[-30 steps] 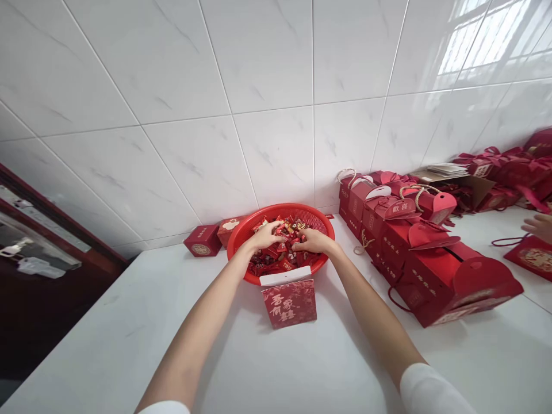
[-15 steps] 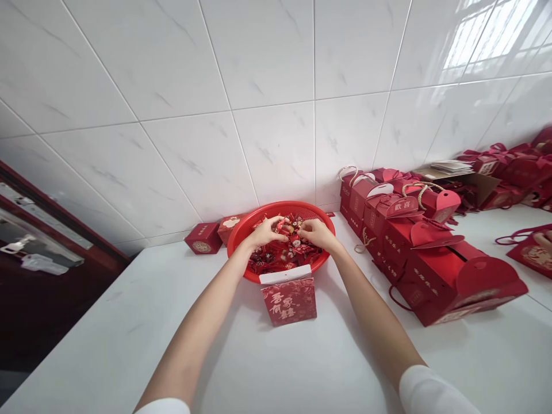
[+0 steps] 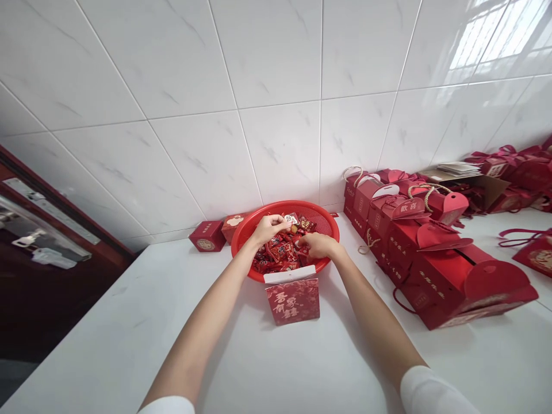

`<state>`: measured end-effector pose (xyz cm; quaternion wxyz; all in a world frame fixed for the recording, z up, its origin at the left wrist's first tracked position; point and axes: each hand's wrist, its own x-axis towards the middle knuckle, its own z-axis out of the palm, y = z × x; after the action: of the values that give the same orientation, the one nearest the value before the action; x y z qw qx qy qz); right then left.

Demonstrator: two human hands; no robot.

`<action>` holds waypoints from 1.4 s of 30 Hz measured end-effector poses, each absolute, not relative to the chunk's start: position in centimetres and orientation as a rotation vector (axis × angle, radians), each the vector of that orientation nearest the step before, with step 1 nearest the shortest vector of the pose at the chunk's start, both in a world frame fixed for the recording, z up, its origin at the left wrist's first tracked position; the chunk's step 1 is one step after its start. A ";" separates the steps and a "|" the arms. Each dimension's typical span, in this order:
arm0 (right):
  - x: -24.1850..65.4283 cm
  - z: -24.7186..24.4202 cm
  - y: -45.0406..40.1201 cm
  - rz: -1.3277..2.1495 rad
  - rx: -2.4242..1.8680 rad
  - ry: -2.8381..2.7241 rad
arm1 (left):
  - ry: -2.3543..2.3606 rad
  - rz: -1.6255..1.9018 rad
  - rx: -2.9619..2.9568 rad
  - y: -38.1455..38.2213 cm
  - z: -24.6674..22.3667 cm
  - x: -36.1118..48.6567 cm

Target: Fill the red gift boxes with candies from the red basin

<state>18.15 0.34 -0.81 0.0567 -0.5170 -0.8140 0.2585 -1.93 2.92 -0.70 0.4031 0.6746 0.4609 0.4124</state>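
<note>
A red plastic basket (image 3: 241,244) with perforated sides holds a heap of small wrapped candies (image 3: 280,253), mostly red. Over its left half, my left hand (image 3: 268,229) is closed, a wrapped candy (image 3: 291,219) with a white-and-red wrapper at its fingertips. My right hand (image 3: 319,245) reaches down into the right side of the heap with bent fingers. Its fingertips are partly sunk among the candies, so what they pinch is hidden. In front of the basket stands a red gift box (image 3: 294,302) with pale characters and its white-lined top flap up.
Two small red boxes (image 3: 207,236) sit against the tiled wall (image 3: 278,149) left of the basket. A row of red gift boxes (image 3: 405,241), some with rope handles, runs along the right. Farther right lie a cardboard box (image 3: 487,187) and a red bag (image 3: 537,253).
My right hand has dipped lower into the candies. The white-and-red candy now shows clearly at my left fingertips. The whole view has shifted slightly, and the hand at the right edge has left the picture.
</note>
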 end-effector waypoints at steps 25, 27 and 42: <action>17.9 -0.8 0.6 1.540 -0.972 -1.193 | 1.014 0.774 1.824 2.1 -0.4 -1.7; 17.9 -0.9 0.6 1.519 -0.982 -1.238 | 1.021 0.791 1.799 2.1 -0.4 -1.6; 17.7 -0.9 0.8 1.425 -0.961 -1.164 | 1.790 0.332 2.021 2.5 -0.8 -7.1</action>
<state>17.73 0.81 -0.92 0.5082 -0.3989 -0.4829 0.5912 -7.07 2.50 -0.85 0.2094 0.7265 0.6435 0.1192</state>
